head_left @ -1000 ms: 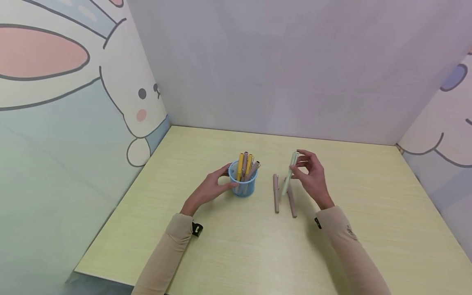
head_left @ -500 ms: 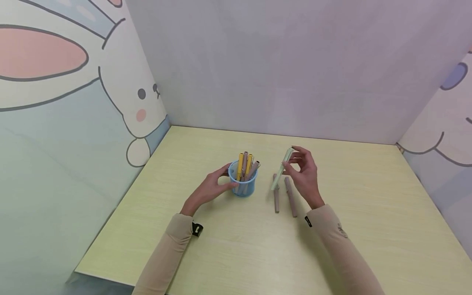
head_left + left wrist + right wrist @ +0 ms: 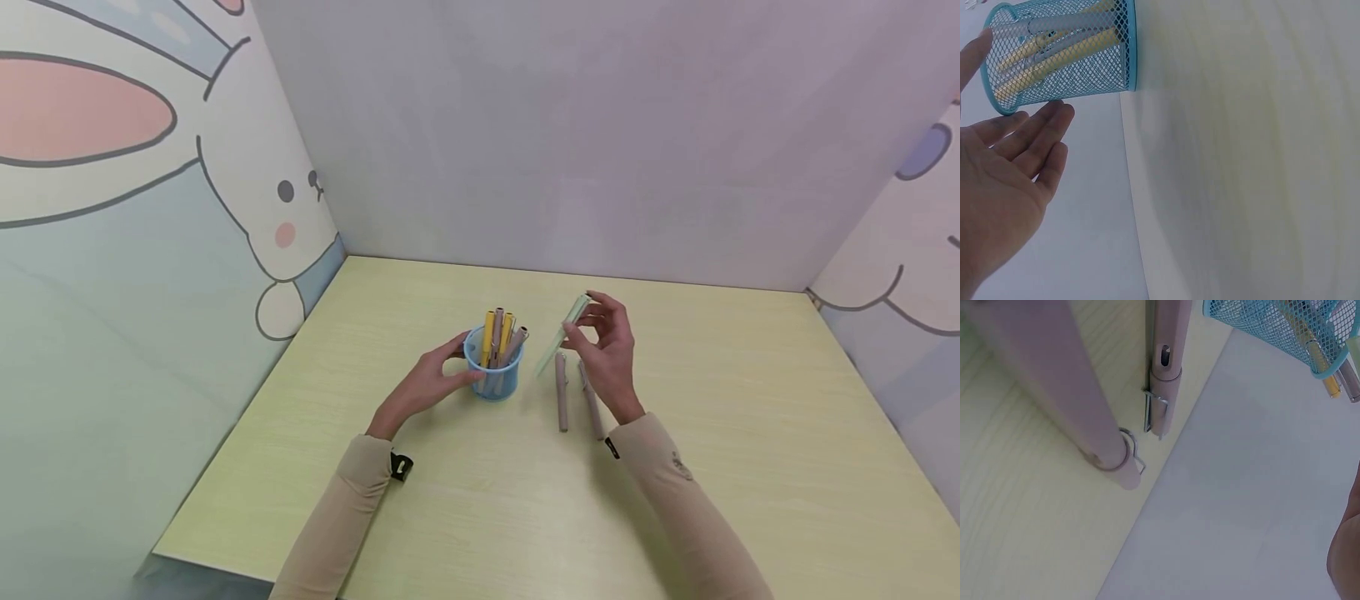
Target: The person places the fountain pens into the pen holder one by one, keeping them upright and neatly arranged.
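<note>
My left hand (image 3: 427, 385) holds a blue mesh pen holder (image 3: 502, 387) at its left side, thumb at the front and fingers behind. In the left wrist view the fingertips lie right at the mesh wall (image 3: 1079, 84). Several pens stand in the holder, among them a yellow pen (image 3: 487, 335) and mauve ones. My right hand (image 3: 609, 354) pinches a pale green pen (image 3: 555, 345) near its upper end. The pen slants, its lower end pointing left toward the holder. Below that hand, a mauve pen (image 3: 562, 396) and a second mauve pen (image 3: 593, 412) lie on the table.
The pale wooden table (image 3: 465, 517) meets a plain light wall (image 3: 555, 150) at the back. Panels with a cartoon rabbit (image 3: 262, 208) stand along the left, with another printed panel (image 3: 907, 233) on the right.
My right hand has moved left and slightly away with the green pen, which now tilts more and sits nearer the holder. The left hand and pen holder have stayed in place.
</note>
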